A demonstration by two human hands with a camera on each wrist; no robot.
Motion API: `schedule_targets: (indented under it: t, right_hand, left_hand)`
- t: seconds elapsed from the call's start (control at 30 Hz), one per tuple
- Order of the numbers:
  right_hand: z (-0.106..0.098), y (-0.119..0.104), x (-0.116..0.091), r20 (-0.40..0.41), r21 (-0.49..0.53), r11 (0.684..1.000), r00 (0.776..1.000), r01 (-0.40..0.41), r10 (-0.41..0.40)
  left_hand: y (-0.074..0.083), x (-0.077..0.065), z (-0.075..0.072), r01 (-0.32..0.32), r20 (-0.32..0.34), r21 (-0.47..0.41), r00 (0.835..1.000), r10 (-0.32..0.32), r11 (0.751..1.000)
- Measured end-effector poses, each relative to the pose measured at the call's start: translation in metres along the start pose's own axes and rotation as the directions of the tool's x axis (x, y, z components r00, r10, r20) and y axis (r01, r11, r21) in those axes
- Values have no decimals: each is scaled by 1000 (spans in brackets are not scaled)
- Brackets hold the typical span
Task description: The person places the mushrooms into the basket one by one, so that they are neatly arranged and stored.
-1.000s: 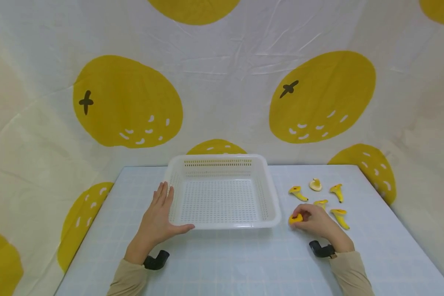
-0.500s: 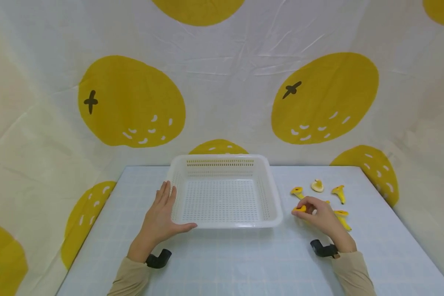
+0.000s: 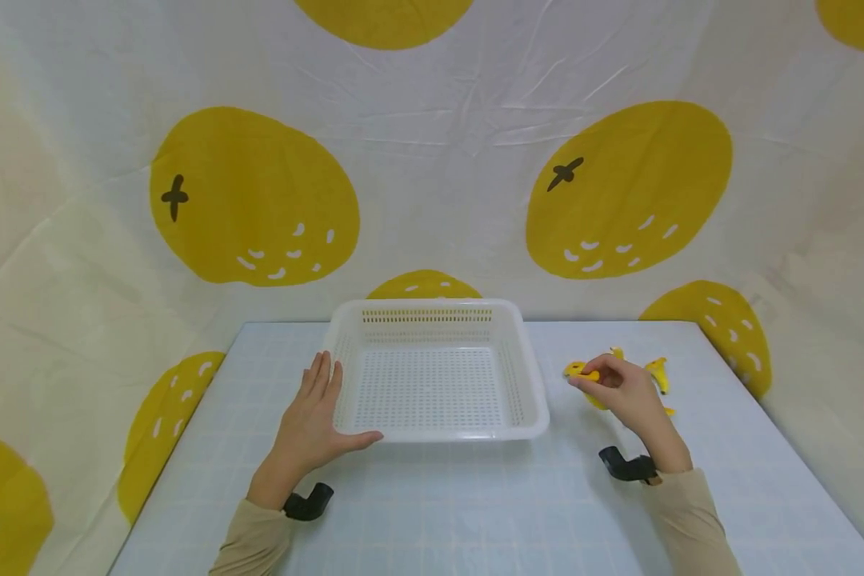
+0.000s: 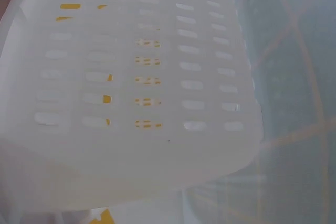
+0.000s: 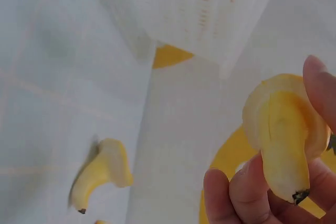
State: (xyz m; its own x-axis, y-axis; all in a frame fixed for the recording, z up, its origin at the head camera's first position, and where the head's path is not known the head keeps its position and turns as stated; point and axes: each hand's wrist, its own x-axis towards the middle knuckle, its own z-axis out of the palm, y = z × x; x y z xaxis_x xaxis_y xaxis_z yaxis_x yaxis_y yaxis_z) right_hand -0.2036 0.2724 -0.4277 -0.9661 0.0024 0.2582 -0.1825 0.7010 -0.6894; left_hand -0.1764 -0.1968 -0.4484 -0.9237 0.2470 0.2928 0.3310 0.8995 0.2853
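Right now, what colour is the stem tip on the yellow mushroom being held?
The stem tip is nearly black, seen best in the right wrist view.

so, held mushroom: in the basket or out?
Out. In the head view, the right hand holds the yellow mushroom to the right of the white basket, apart from its rim.

Basket, yellow mushrooms on table

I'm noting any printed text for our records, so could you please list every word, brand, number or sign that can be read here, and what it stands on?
None: no word, label, brand or number can be read on the basket, the yellow mushroom in the right hand or the tablecloth.
The dark crosses on the backdrop look drawn, not lettered.
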Motion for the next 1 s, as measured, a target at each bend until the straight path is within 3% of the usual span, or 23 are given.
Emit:
schedule_targets:
  t: [0.33,0.5,1.0]
  right_hand:
    - [-9,-31,15,-66,25,1000,998,7,-5]
    - [-9,-46,23,-67,37,999,998,-11,13]
    - [4,-90,55,-59,105,992,997,64,-58]
  left_hand:
    - [2,-1,-1,7,9,-2,1000,-7,1000]
    - [2,-2,-3,13,13,-17,1000,-13,1000]
    - [2,-2,-2,18,15,-7,1000,-18,1000]
